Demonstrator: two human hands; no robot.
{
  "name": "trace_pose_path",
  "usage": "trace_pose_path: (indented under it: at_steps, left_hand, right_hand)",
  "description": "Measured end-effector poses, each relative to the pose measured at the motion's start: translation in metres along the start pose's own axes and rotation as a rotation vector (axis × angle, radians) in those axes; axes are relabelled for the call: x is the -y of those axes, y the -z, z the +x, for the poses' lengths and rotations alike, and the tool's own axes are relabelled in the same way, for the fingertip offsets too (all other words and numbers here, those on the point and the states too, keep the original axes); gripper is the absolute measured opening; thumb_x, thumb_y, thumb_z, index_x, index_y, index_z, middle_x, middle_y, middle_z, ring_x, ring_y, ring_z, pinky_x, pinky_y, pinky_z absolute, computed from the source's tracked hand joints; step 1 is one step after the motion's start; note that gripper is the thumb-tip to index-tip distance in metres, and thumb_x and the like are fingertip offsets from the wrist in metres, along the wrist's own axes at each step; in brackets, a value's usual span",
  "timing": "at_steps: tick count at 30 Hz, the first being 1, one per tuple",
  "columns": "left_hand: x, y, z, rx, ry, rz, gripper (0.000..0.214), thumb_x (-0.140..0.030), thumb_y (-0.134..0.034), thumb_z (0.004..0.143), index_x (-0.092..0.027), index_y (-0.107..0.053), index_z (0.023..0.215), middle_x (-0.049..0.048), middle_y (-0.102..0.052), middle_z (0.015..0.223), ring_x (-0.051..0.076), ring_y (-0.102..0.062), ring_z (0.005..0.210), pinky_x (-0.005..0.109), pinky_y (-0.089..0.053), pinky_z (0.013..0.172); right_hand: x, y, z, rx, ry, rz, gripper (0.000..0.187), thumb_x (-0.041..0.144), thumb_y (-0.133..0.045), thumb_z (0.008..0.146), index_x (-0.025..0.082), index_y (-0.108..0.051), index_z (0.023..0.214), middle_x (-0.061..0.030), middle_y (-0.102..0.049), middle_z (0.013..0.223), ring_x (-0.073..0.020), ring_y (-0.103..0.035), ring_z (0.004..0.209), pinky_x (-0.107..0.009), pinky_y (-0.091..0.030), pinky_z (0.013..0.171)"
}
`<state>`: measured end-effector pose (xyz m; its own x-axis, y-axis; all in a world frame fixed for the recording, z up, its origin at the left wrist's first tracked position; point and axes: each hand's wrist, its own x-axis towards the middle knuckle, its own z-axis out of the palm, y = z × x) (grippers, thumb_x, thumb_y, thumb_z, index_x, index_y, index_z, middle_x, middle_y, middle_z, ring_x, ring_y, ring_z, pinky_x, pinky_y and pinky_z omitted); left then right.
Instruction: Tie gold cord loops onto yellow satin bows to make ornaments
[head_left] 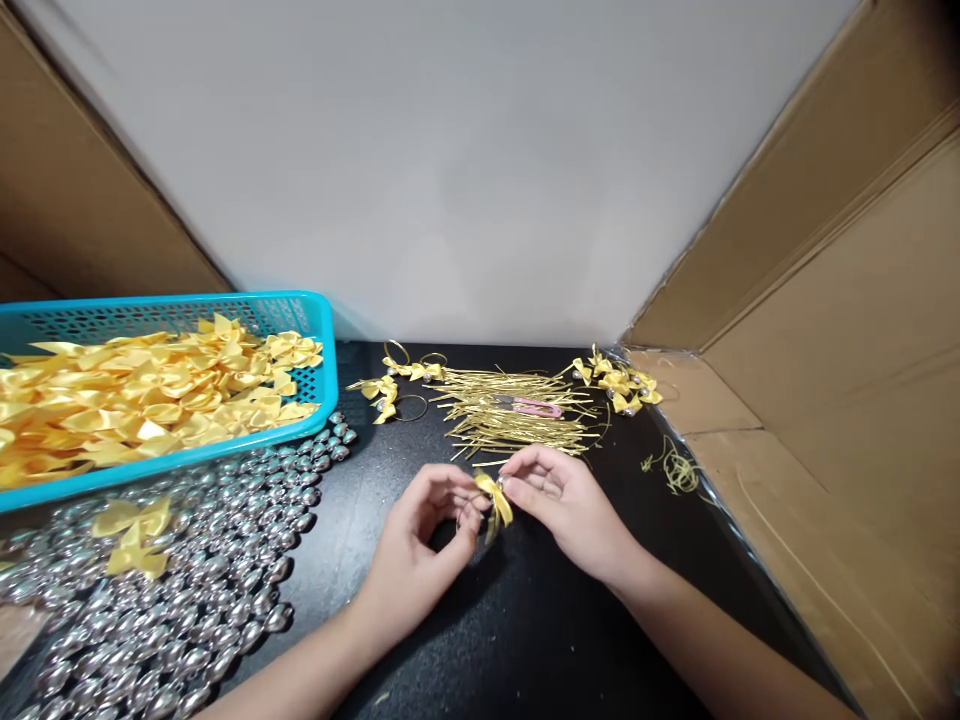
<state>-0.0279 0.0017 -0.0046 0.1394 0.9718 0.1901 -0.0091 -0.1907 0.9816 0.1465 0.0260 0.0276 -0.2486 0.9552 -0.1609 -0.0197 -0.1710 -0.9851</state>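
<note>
Left hand (424,535) and right hand (566,500) meet mid-table (525,620), both pinching one bow (496,500) by the fingertips. It's a tiny grip: a slip could drop the bow among the wires (510,415) just behind.

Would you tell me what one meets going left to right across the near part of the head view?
Silver beads, left hand, yellow bow pinched between both hands' fingers, right hand, tangle of gold thread, cardboard wall.
</note>
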Motion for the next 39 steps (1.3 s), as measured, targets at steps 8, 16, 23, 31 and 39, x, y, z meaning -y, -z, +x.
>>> trace_pose_path:
  at_steps: [8,16,23,31,39]
  left_hand:
    - [-0.006,0.0,0.0,-0.147,-0.13,0.236,0.017,-0.014,-0.069,0.075,-0.022,-0.059,0.086,-0.0008,-0.057,0.079,0.014,-0.056,0.067,0.026,-0.048,0.061]
    - [-0.011,0.0,-0.001,-0.03,-0.172,0.437,0.008,-0.02,-0.065,0.083,-0.02,-0.073,0.08,0.0023,-0.06,0.073,0.018,-0.06,0.069,0.029,-0.047,0.062]
    - [-0.004,0.0,0.001,0.046,-0.108,0.395,0.012,-0.019,-0.062,0.086,-0.02,-0.071,0.078,0.0023,-0.062,0.074,0.018,-0.061,0.07,0.027,-0.047,0.062]
    - [-0.002,0.002,0.001,0.069,-0.213,0.507,0.014,-0.016,-0.058,0.087,-0.019,-0.064,0.075,0.0019,-0.06,0.072,0.018,-0.058,0.069,0.027,-0.045,0.061]
    - [-0.002,0.0,0.002,0.07,-0.186,0.508,0.014,-0.015,-0.054,0.088,-0.019,-0.059,0.076,0.0015,-0.056,0.075,0.016,-0.056,0.069,0.026,-0.044,0.06]
  right_hand:
    - [-0.006,-0.004,0.0,0.043,-0.15,0.221,0.036,0.044,-0.08,0.068,0.017,-0.061,0.082,0.0037,-0.062,0.066,-0.0088,-0.058,0.06,-0.024,-0.047,0.066]
    - [-0.008,-0.006,-0.001,0.019,-0.087,0.19,0.032,0.042,-0.079,0.07,0.018,-0.061,0.083,0.0026,-0.062,0.072,-0.0102,-0.058,0.065,-0.024,-0.046,0.068]
    - [-0.009,-0.006,-0.001,-0.005,-0.071,0.142,0.032,0.04,-0.079,0.069,0.018,-0.061,0.083,0.0026,-0.061,0.072,-0.0105,-0.058,0.067,-0.025,-0.047,0.07]
    - [-0.003,-0.009,-0.006,-0.018,-0.109,0.051,0.036,0.031,-0.085,0.059,0.02,-0.056,0.077,0.0026,-0.062,0.077,-0.012,-0.061,0.071,-0.025,-0.05,0.069]
    - [-0.002,-0.001,0.0,-0.043,-0.128,0.009,0.036,0.028,-0.087,0.057,0.019,-0.057,0.075,0.004,-0.062,0.069,-0.0111,-0.062,0.066,-0.025,-0.052,0.068]
